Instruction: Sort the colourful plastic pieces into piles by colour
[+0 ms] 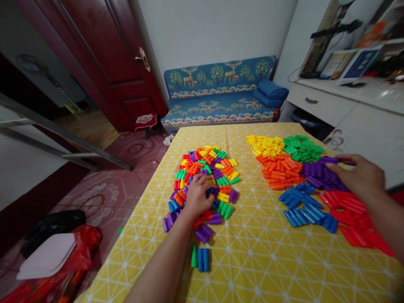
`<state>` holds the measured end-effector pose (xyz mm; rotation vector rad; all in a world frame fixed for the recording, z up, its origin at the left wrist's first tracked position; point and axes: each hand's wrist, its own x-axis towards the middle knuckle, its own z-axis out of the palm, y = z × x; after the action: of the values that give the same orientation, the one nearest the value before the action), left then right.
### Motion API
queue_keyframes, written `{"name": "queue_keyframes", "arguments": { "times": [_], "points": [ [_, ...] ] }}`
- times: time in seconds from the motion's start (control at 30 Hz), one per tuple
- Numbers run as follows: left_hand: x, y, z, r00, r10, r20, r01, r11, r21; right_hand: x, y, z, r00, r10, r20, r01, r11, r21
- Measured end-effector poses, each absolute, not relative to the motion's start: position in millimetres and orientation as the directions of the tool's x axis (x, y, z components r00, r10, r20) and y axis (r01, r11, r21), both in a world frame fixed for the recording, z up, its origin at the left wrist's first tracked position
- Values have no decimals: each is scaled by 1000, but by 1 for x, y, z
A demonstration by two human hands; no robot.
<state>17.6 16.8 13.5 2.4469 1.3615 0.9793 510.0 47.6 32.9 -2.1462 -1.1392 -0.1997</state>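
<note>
A mixed heap of small plastic pieces in many colours lies on the yellow tablecloth. My left hand rests on the heap's near side, fingers curled down over the pieces. To the right lie sorted groups: yellow pieces, green pieces, orange pieces, purple pieces, blue pieces and red pieces. My right hand hovers at the purple group, fingers together, pinching a purple piece at its tips.
A few loose purple, green and blue pieces lie near the table's front. A blue patterned sofa stands beyond the table, a dark red door at left, white cabinets at right. Bags sit on the tiled floor.
</note>
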Motion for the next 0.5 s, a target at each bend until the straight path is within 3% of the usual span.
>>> {"name": "queue_keyframes", "arguments": {
  "times": [0.3, 0.4, 0.5],
  "points": [
    [17, 16, 14, 361, 815, 453, 688, -561, 461, 525, 72, 20, 547, 801, 243, 812, -438, -386],
    [17, 17, 12, 362, 817, 449, 692, -559, 458, 500, 68, 27, 442, 813, 379, 886, -331, -324],
    [16, 18, 11, 368, 817, 445, 686, -561, 463, 439, 54, 30, 235, 792, 564, 926, -5, -378]
  ]
}}
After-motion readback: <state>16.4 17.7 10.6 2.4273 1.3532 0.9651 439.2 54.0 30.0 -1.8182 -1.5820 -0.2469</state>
